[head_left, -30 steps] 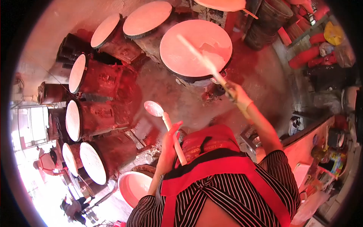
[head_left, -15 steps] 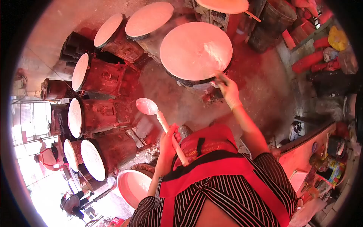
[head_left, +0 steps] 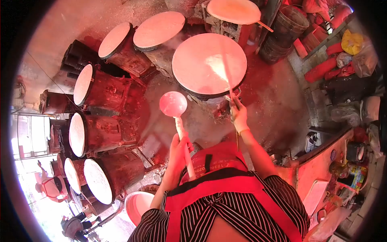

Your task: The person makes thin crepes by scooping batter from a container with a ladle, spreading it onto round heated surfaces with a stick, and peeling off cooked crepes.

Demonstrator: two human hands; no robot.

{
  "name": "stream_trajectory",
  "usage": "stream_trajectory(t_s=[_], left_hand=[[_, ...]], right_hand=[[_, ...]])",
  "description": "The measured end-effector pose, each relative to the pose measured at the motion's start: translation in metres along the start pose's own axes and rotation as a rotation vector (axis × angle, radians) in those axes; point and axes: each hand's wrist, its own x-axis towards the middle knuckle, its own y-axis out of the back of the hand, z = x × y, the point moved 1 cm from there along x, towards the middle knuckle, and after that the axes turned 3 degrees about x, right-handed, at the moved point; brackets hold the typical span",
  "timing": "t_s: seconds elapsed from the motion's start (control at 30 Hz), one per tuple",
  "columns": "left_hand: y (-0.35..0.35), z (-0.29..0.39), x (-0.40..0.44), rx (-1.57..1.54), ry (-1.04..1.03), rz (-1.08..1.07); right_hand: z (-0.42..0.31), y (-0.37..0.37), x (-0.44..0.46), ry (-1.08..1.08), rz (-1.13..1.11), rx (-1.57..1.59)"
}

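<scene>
My left hand [head_left: 177, 152] is closed around the handle of a ladle [head_left: 173, 104]. The ladle's round bowl points away from me, with a pale coating inside. Ahead stands a large round griddle [head_left: 193, 60] on a drum-like stove, its top pale with a brighter patch right of centre. At the griddle's near right edge, my right hand [head_left: 239, 116] is closed on a long thin stick [head_left: 226, 68]. The stick reaches across the griddle's surface; whether it touches cannot be made out. My fingers partly hide its near end.
Several more round griddles [head_left: 159, 29] on drum stoves curve around the left. Another round top [head_left: 234, 11] stands at the back, a stick jutting from it. Dark buckets [head_left: 288, 24] are behind right. A cluttered table [head_left: 310, 177] is at my right, a basin [head_left: 139, 203] at my left. Two people are far left.
The ladle has swung right and its bowl now faces up more. My right hand has moved slightly down, and the stick now shows stretched across the griddle. The view has shifted slightly.
</scene>
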Motion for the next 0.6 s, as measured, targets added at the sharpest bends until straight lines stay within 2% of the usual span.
stream_trajectory(t_s=[0.03,0.07,0.13,0.17,0.2,0.27,0.33,0.43,0.5,0.57,0.6], left_hand=[[0.002,0.002,0.000,0.016,0.021,-0.060],[0.004,0.005,0.001,0.031,0.041,-0.121],[0.012,0.013,0.007,0.053,0.094,-0.165],[0.013,0.013,0.011,0.068,0.129,-0.193],[0.015,0.012,0.016,0.080,0.165,-0.221],[0.013,0.013,0.025,0.090,0.143,-0.225],[0.012,0.020,0.047,0.099,0.116,-0.232],[0.001,0.032,0.104,0.223,-0.046,-0.242],[-0.015,0.038,0.150,0.284,-0.113,-0.257],[-0.038,0.038,0.189,0.404,-0.152,-0.245],[-0.051,0.036,0.200,0.447,-0.151,-0.224]], right_hand=[[-0.005,-0.001,0.007,-0.036,-0.138,0.106],[-0.014,0.003,0.020,-0.041,-0.180,0.145],[-0.034,0.006,0.047,0.160,0.003,-0.136],[-0.034,0.007,0.064,0.288,0.070,0.012],[-0.038,0.014,0.069,0.187,0.070,-0.029],[-0.027,0.016,0.054,0.109,-0.092,-0.122],[-0.002,0.019,0.023,0.166,-0.189,-0.056],[-0.014,0.034,-0.050,0.053,-0.180,-0.081],[0.003,0.037,-0.056,-0.005,-0.174,-0.093],[0.063,0.044,-0.043,0.238,0.122,0.017],[0.048,0.032,-0.053,0.233,0.126,0.013]])
